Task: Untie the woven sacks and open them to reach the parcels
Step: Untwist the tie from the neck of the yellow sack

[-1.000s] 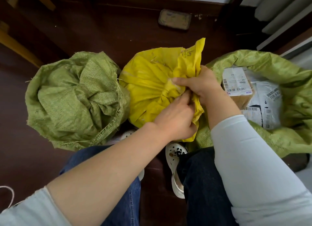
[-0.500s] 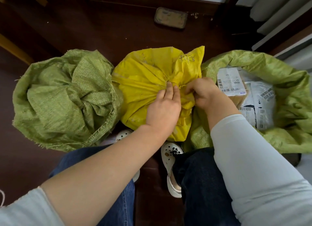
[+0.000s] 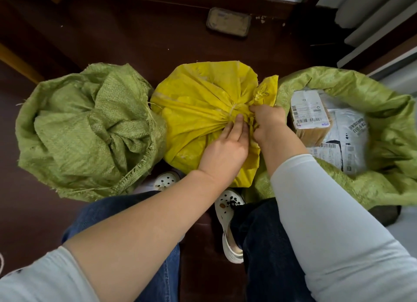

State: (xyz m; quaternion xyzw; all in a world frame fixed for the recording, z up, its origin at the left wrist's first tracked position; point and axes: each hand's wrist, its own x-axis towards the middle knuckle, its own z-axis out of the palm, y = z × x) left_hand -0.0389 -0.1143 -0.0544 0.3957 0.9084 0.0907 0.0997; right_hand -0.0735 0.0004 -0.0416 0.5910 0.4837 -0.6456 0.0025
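The yellow sack [image 3: 203,112] is standing on the dark floor [image 3: 135,37] between two green sacks, just ahead of the person's knees, and its neck is still cinched by a pale tie [image 3: 233,109]. Both hands are working right at that knot. The left hand [image 3: 225,148] is lying over the gathered cloth with its fingers laid together and their tips pressing against the tie. The right hand [image 3: 268,123] is curling round the bunched neck beside it, pinching the fabric just below the loose flap [image 3: 266,89]. A second ago that flap was being held up high; it is now drooping to the right and the hands are lower, closing on the knot itself, so the untying is probably just beginning. To the left, the green sack [image 3: 85,130] is sitting folded shut. To the right, the open green sack [image 3: 383,112] is already showing labelled parcels [image 3: 309,112], so that one looks done.
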